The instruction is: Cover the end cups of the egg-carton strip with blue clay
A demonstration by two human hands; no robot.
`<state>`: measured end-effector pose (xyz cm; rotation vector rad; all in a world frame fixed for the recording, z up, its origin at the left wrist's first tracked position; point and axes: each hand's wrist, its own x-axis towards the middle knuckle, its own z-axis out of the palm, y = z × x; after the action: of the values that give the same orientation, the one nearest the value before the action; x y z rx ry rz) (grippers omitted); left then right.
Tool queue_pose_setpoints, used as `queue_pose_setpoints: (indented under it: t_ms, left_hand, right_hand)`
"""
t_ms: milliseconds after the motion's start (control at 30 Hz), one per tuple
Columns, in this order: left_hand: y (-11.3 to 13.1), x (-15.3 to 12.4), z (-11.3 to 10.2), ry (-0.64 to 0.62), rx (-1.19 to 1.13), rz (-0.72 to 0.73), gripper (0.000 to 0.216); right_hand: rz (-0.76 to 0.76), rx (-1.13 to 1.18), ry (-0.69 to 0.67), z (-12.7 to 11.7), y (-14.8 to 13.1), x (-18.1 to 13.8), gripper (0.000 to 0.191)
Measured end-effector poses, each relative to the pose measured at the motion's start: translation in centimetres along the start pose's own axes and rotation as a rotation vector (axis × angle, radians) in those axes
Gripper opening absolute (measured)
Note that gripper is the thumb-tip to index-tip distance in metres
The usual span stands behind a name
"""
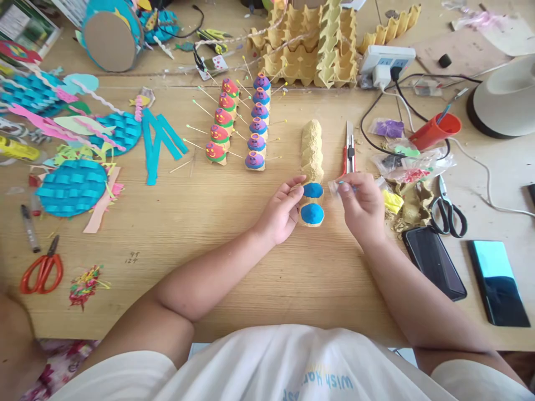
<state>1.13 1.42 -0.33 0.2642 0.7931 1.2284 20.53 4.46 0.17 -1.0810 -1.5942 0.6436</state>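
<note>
An egg carton strip (312,150) lies lengthwise before me. Its two nearest cups carry smooth blue caps (312,214); the farther cups are bare tan pulp. My left hand (282,210) grips the strip's left side, thumb and fingers at the second blue cup. Just right of the strip, my right hand (363,206) is closed in a pinch on a small clear plastic packet (334,188) with a bit of blue by the fingertips. To the left stand two painted egg carton strips, one with red and green cups (220,125), one with purple and blue cups (258,127), both with pins sticking out.
A utility knife (349,151) lies beyond my right hand. Black scissors (448,209), phones (434,262) and a red cup (437,131) are at right. Egg trays (292,61) sit at the back. Blue woven paper pieces (73,188) and orange scissors (42,270) lie left.
</note>
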Motion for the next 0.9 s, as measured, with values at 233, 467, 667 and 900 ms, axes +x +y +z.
queue_pose_setpoints:
  t_ms: [233, 467, 667, 900]
  left_hand:
    - [0.1, -0.1, -0.2, -0.007, 0.021, 0.004, 0.026]
    - [0.3, -0.4, -0.1, -0.018, 0.034, -0.003, 0.027]
    - [0.3, -0.4, -0.1, -0.013, 0.034, -0.002, 0.023]
    - [0.3, -0.4, -0.1, -0.015, 0.044, -0.010, 0.026]
  right_hand:
    - [-0.071, -0.041, -0.225, 0.1, -0.5, -0.3, 0.029]
    - [0.067, 0.111, -0.263, 0.5, -1.3, -0.5, 0.044]
    - [0.164, 0.255, -0.245, 0.8, -0.8, -0.6, 0.051]
    - [0.138, 0.207, -0.231, 0.9, -0.4, -0.6, 0.052]
